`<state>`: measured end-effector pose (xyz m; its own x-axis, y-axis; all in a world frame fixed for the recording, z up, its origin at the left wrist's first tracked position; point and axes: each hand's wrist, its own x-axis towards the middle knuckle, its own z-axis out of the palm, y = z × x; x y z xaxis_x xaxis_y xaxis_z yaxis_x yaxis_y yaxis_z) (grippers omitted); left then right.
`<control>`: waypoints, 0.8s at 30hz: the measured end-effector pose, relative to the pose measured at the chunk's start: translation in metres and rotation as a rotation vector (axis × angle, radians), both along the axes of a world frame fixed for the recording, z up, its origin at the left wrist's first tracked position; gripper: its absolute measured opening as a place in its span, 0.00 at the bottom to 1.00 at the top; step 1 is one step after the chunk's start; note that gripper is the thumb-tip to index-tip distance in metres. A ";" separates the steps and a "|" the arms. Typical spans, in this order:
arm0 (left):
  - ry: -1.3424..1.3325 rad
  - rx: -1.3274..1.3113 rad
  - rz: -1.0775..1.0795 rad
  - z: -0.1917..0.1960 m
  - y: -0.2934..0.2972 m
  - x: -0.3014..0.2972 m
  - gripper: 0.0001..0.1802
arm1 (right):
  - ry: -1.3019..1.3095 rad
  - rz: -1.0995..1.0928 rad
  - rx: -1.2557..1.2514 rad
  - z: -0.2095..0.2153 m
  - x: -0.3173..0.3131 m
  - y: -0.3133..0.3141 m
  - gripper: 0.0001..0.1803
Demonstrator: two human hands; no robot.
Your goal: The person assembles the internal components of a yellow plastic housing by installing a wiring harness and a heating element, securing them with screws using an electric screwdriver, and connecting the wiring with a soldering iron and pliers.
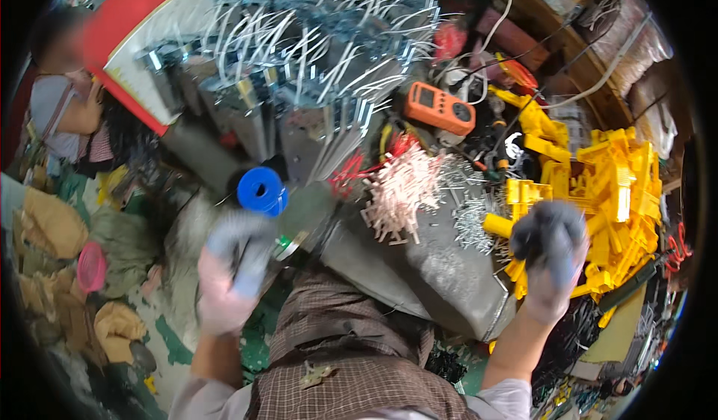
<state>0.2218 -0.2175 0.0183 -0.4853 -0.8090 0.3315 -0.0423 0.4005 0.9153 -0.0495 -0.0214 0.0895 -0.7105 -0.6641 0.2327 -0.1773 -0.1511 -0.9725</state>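
While the left hand [228, 270] curls, blurred, just below the blue spool [248, 192], the right hand [552, 248] bends well to the spool's right, over the near edge of heaped yellow plastic housings [622, 195]; cannot tell whether either pinches anything. Housings judged light, stiff, somewhat slick, thin edges perhaps fragile; best held across the broad moulded sides.

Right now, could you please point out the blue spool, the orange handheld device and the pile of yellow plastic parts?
Blue spool [274, 193]: head view, face right of the hole.
Orange handheld device [440, 109]: head view, middle of its front.
Pile of yellow plastic parts [615, 192]: head view, near its middle.
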 end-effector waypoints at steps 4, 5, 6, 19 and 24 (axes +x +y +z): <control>-0.380 -0.685 0.344 -0.016 -0.026 -0.069 0.22 | -0.192 -0.019 -0.009 -0.057 0.038 0.029 0.12; -0.488 -0.745 0.384 -0.014 -0.026 -0.077 0.23 | -0.261 -0.102 0.081 -0.062 0.047 0.035 0.17; -0.592 -0.806 0.417 -0.013 -0.028 -0.085 0.23 | -0.269 -0.104 0.078 -0.072 0.050 0.043 0.15; -0.365 -0.618 -0.628 -0.028 0.033 -0.088 0.26 | -0.290 -0.371 0.162 -0.097 0.031 0.107 0.13; -0.504 -0.699 -0.785 -0.076 0.056 -0.104 0.25 | 0.095 -0.464 0.211 -0.052 -0.011 0.064 0.12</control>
